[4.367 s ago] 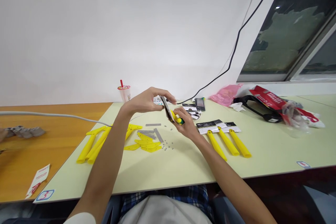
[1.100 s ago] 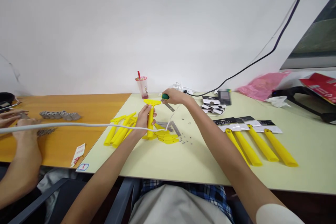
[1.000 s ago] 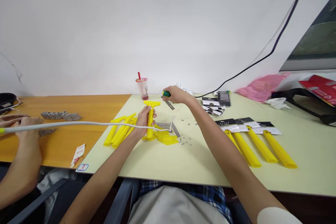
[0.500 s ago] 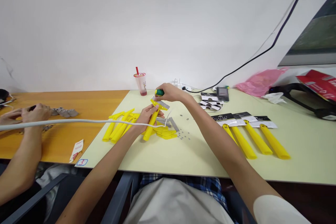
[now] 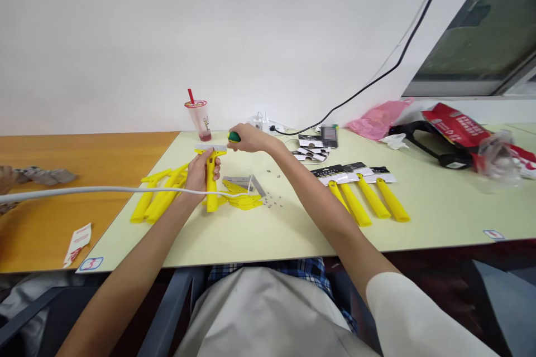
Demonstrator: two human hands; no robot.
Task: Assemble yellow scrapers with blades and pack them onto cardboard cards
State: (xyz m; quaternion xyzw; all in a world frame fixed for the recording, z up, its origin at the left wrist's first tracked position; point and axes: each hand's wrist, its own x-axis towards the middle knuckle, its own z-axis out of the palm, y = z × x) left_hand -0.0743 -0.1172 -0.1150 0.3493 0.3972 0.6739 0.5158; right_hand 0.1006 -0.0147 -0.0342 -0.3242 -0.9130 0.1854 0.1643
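My left hand (image 5: 196, 173) is wrapped round a yellow scraper (image 5: 212, 192), held upright over the table with its grey blade at the top. In my right hand (image 5: 252, 138) is a screwdriver, whose green and yellow handle (image 5: 234, 137) shows beside the blade's right end; its shaft cannot be made out. Left of my left hand lie several yellow scraper handles (image 5: 144, 203). Below the scraper, to its right, are flat yellow pieces (image 5: 245, 201) and grey metal blades (image 5: 258, 185). Small scattered metal fasteners (image 5: 273, 201) lie beside them.
Several yellow scrapers on black-and-white cards (image 5: 391, 201) lie to the right. Behind are a drink cup (image 5: 200, 120), more cards (image 5: 312, 148) and a black cable (image 5: 355, 82). A white cable (image 5: 125, 189) crosses in front. A co-worker's hand (image 5: 5, 178) shows at the left edge.
The view has turned to the right. My right hand and the screwdriver have drawn away from the scraper's head to its right side. The scraper has been turned more upright.
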